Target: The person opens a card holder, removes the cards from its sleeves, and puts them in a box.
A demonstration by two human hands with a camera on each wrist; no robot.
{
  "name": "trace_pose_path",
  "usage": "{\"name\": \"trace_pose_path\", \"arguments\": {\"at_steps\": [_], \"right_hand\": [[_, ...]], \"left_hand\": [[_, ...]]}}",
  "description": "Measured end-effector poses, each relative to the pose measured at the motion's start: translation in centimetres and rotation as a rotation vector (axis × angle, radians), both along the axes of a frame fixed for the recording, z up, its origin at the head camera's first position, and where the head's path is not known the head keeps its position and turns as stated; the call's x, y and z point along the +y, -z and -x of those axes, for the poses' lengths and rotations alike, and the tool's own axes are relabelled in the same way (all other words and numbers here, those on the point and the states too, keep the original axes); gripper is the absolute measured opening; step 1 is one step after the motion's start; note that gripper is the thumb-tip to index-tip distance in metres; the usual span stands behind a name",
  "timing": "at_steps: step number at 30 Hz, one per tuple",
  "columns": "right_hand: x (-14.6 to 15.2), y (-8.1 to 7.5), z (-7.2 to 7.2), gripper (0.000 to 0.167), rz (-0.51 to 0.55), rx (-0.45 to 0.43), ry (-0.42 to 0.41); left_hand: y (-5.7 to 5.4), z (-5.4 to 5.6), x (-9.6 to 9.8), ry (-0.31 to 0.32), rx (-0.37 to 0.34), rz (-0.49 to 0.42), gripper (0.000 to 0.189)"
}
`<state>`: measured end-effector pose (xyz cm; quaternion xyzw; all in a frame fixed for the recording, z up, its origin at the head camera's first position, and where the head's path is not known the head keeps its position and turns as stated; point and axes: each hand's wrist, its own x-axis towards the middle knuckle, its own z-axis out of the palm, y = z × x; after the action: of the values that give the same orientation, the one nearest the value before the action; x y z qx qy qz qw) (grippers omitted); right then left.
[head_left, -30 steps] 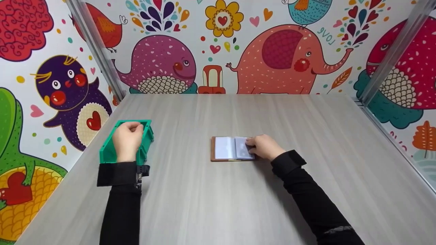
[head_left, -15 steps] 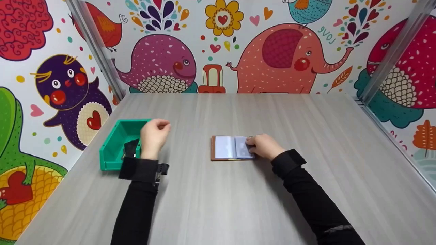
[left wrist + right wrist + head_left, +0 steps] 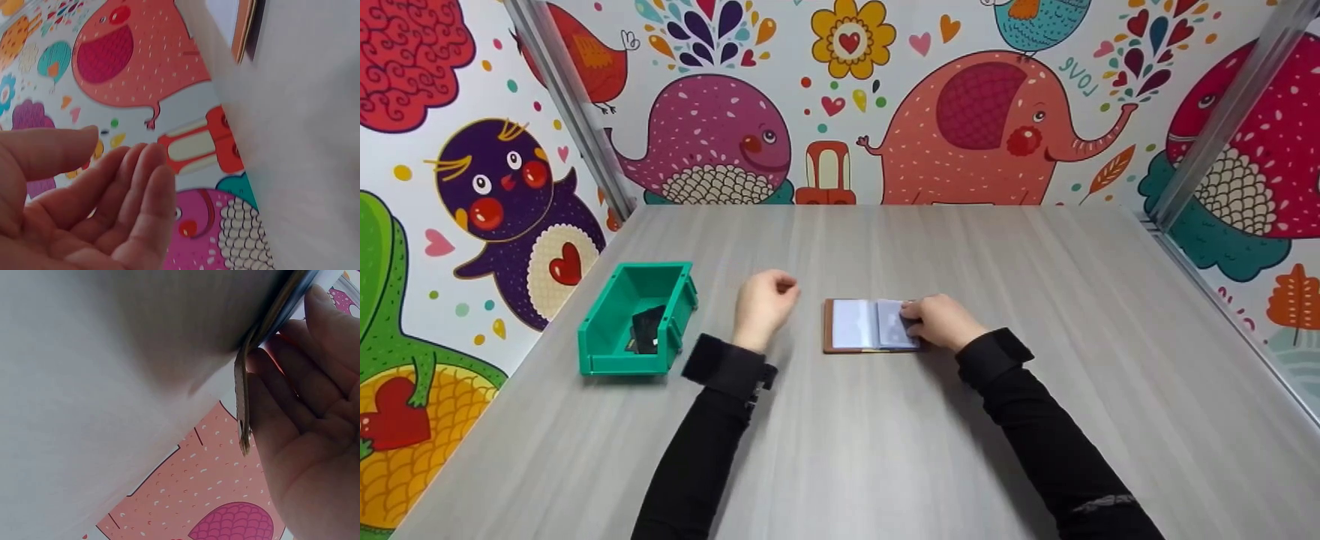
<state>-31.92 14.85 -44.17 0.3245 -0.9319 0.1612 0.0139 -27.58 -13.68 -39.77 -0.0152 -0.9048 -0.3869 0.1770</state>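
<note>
An opened card holder (image 3: 853, 324) with a brown cover and clear plastic sleeves lies on the table. My right hand (image 3: 946, 322) holds its right side, thumb and fingers at the sleeves' edge; a brown strap (image 3: 242, 405) sticks out beside the fingers in the right wrist view. To the left of the holder, my left hand (image 3: 764, 306) is above the table, apart from anything. In the left wrist view its fingers (image 3: 153, 197) are loosely bent, with nothing between them and the thumb. A green bin (image 3: 624, 364) farther left contains dark, flat, card-like pieces (image 3: 648, 328).
The wood-grain table (image 3: 840, 450) meets printed walls at the back and left. Metal posts (image 3: 577, 112) stand at the back corners, and a metal rail (image 3: 1237, 322) runs along the right edge.
My left hand has moved right, from over the green bin to near the card holder, uncovering the dark pieces inside the bin. The right hand has stayed on the holder.
</note>
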Motion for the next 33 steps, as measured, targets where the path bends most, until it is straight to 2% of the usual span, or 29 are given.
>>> {"name": "trace_pose_path", "arguments": {"at_steps": [10, 18, 22, 23, 27, 29, 30, 33], "right_hand": [[0.0, -0.1, 0.0, 0.028, 0.004, 0.001, -0.014], [0.0, 0.1, 0.1, 0.024, 0.006, 0.013, -0.014], [0.0, 0.1, 0.1, 0.023, 0.003, 0.008, -0.004], [0.0, 0.1, 0.1, 0.023, 0.004, 0.006, -0.001], [0.1, 0.1, 0.1, 0.023, -0.003, 0.011, 0.001], [0.1, 0.1, 0.0, 0.025, -0.001, 0.009, 0.001], [0.1, 0.1, 0.0, 0.025, -0.001, 0.010, -0.001], [0.1, 0.1, 0.1, 0.027, -0.001, 0.018, -0.009]], "left_hand": [[1.2, 0.3, 3.4, 0.086, -0.070, 0.132, 0.019], [1.9, 0.2, 5.3, 0.138, -0.087, 0.282, 0.020], [2.3, 0.2, 6.0, 0.171, -0.067, 0.343, 0.019], [3.2, 0.7, 6.0, 0.174, -0.033, 0.366, 0.017], [3.8, 0.7, 6.6, 0.176, -0.015, 0.418, 0.005], [4.1, 0.7, 6.7, 0.169, -0.006, 0.449, 0.009], [3.6, 0.2, 6.9, 0.168, -0.032, 0.456, 0.011], [3.8, 0.2, 7.1, 0.157, -0.039, 0.500, 0.012]]}}
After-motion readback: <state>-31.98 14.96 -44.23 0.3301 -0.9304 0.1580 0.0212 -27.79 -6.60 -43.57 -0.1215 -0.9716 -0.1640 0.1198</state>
